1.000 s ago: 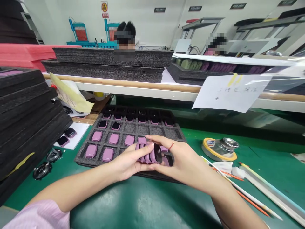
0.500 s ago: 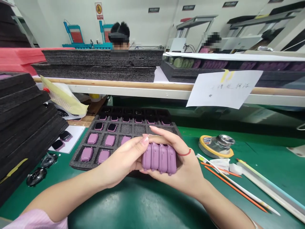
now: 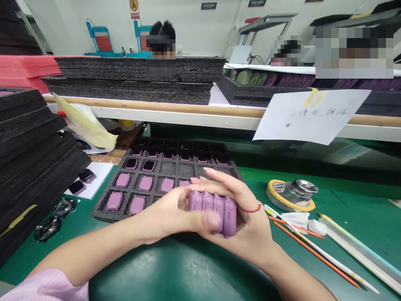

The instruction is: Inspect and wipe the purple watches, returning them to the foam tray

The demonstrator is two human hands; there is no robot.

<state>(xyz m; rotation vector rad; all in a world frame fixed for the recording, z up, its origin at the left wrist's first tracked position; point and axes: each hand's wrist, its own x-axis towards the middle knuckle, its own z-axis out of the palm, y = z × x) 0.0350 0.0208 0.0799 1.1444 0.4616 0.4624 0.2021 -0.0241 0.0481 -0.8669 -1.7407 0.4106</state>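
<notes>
A row of several purple watch cases [image 3: 230, 215], standing side by side on edge, sits in my right hand [image 3: 250, 238], whose fingers and palm wrap round its far and right sides. My left hand [image 3: 175, 215] grips the row from the left. Its thumb lies across the near faces of the cases, and its fingers are partly hidden behind them. Just beyond my hands is a black foam tray [image 3: 102, 213] with purple watch cases in its pockets, some face down and others with dark screens up. My left forearm covers part of the tray's near edge.
Stacked black foam trays [image 3: 28, 167] stand at left, near two round watch parts [image 3: 48, 229]. To the right lie a yellow tape roll [image 3: 275, 194] with a glass jar [image 3: 293, 192], and orange sticks [image 3: 316, 255]. A shelf edge [image 3: 188, 117] with a hanging paper [image 3: 313, 117] runs across the back.
My left thumb has come down from the top left of the row onto the near faces of the cases. The row is tilted slightly differently, and the view has shifted a little.
</notes>
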